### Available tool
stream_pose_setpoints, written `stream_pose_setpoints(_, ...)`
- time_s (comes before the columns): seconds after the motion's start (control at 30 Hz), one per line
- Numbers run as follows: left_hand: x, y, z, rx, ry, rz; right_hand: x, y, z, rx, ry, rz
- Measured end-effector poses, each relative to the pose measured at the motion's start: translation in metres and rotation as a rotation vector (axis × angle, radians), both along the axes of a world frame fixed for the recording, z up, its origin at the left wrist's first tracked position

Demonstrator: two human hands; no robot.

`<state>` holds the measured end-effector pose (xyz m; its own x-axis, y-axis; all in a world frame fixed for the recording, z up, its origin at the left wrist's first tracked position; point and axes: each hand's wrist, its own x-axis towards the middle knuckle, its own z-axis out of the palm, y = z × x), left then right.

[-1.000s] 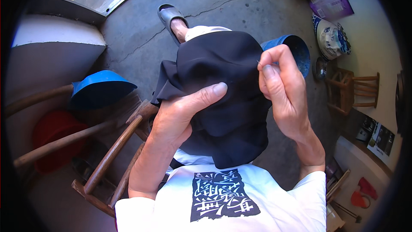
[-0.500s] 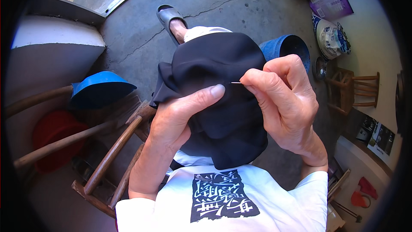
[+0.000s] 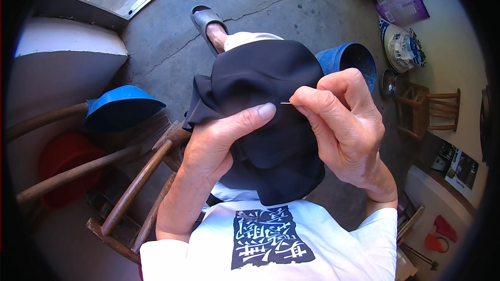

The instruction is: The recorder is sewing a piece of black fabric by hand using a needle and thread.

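Observation:
Black cloth [image 3: 268, 67] is draped over my lap, with soft folds on its left side. My left hand [image 3: 221, 138] grips it, the thumb lying on top and the other fingers hidden beneath the fabric. Between thumb and forefinger, my right hand [image 3: 346, 125] pinches a thin sewing needle [image 3: 285, 103]. The needle's free end points left, toward the left thumb, a short gap away from it. Whether its tip touches the cloth I cannot tell. No thread can be made out.
A blue bucket [image 3: 357, 60] stands beyond my right hand. To the left are a wooden chair frame [image 3: 138, 187], a blue scoop [image 3: 122, 106] on a wooden handle and a red basin [image 3: 67, 161]. A small wooden chair [image 3: 429, 106], sacks [image 3: 401, 47] and a wall are at the right.
My right hand has shifted slightly down and left with the needle. The left thumb has moved a little to the right, so thumb and needle are closer together.

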<state>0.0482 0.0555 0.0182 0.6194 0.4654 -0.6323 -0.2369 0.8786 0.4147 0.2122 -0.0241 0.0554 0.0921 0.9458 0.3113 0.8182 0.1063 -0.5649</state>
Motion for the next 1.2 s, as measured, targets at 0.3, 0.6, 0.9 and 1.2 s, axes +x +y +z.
stream_pose_setpoints(0.3,0.001,0.004,0.0,0.083,-0.01,-0.017,0.01,0.007,0.006,0.014,-0.079,0.104)
stream_pose_setpoints(0.6,0.0,0.009,-0.006,0.192,-0.024,-0.073,0.034,0.027,0.003,-0.104,0.147,0.294)
stream_pose_setpoints(0.9,-0.001,0.01,-0.011,0.15,-0.056,-0.088,0.04,0.028,-0.008,-0.188,0.326,0.302)
stream_pose_setpoints(1.2,-0.001,0.008,-0.01,0.14,-0.065,-0.077,0.042,0.029,-0.009,-0.292,0.522,0.309)
